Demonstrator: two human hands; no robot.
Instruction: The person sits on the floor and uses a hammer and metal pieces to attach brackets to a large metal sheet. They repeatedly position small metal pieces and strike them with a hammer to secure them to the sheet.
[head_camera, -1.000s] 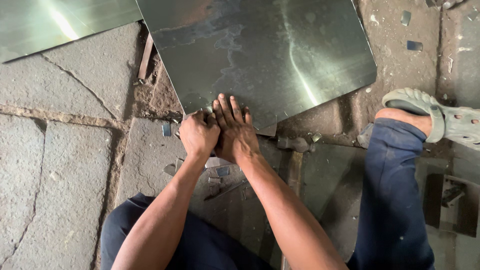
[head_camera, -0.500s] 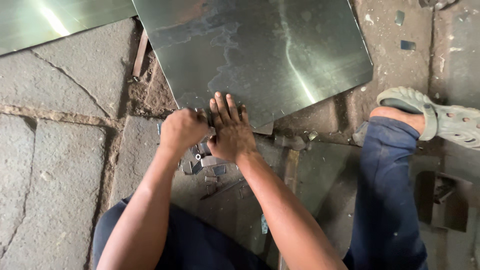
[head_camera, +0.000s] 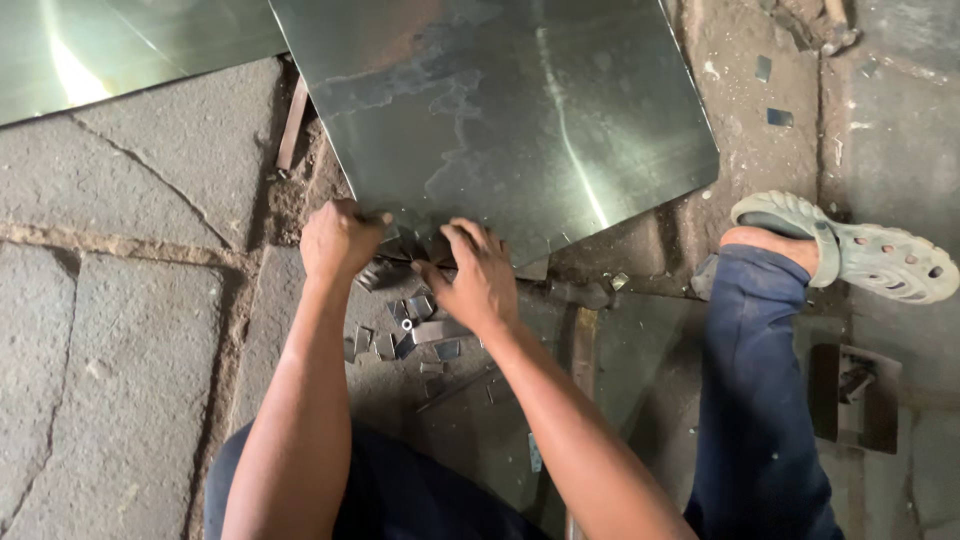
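We look down on a stone floor (head_camera: 120, 360) of cracked slabs, and across it lies the big metal sheet (head_camera: 500, 110), grey and stained, its top cut off by the frame edge. A second sheet (head_camera: 120, 50) shines at upper left, mostly out of view. That makes two sheets we can count.

Down the right side runs a leg in blue trousers (head_camera: 750, 400), ending in one pale green clog (head_camera: 850, 250); the other foot we cannot see. Beyond it sits a dark metal part (head_camera: 850, 395), hard to make out.

Now the hands, both at the near edge of the big sheet. The left hand (head_camera: 340, 240) is curled into a fist right at the sheet's corner, and what it grips is hidden under the fingers, so we cannot tell. The right hand (head_camera: 480, 275) sits just beside it, fingers bent and pressing down at the sheet's edge, apart from the left.

Below them lies a scatter of small metal offcuts (head_camera: 415, 330), roughly ten, some hidden behind the wrists. Two more tiny scraps (head_camera: 770, 90) lie well apart at upper right.
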